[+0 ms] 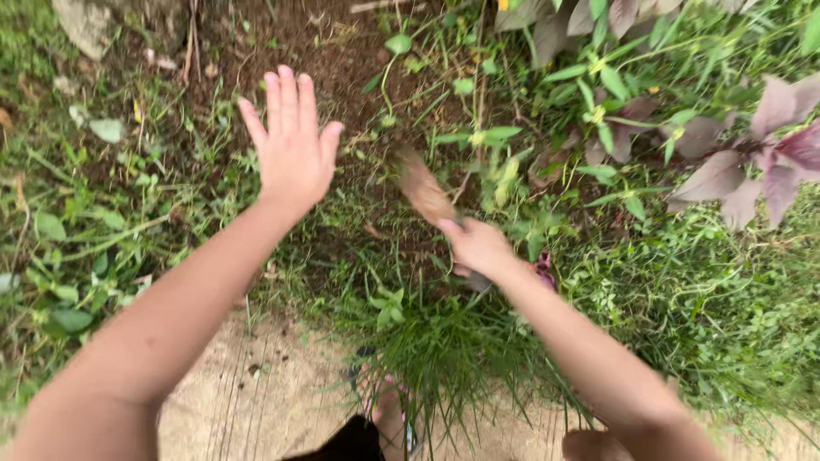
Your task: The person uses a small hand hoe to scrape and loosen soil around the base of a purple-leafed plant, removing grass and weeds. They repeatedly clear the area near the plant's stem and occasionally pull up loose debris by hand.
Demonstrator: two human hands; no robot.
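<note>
My left hand (pixel 292 141) is stretched out flat over the ground, fingers apart and empty, above a patch of bare dark soil (pixel 316 43). My right hand (pixel 478 246) is closed around the handle of a small hand trowel, whose soil-caked brown blade (pixel 424 189) points up and left toward the soil patch. The blade is blurred. A thick tuft of grass (pixel 444 341) grows just below my right hand.
Weeds and grass cover the ground on both sides. Purple-leaved plants (pixel 769 158) stand at the right. A pale concrete edge (pixel 256 401) runs along the bottom, with my foot in a sandal (pixel 389 414) on it. A stone (pixel 85 24) lies at the top left.
</note>
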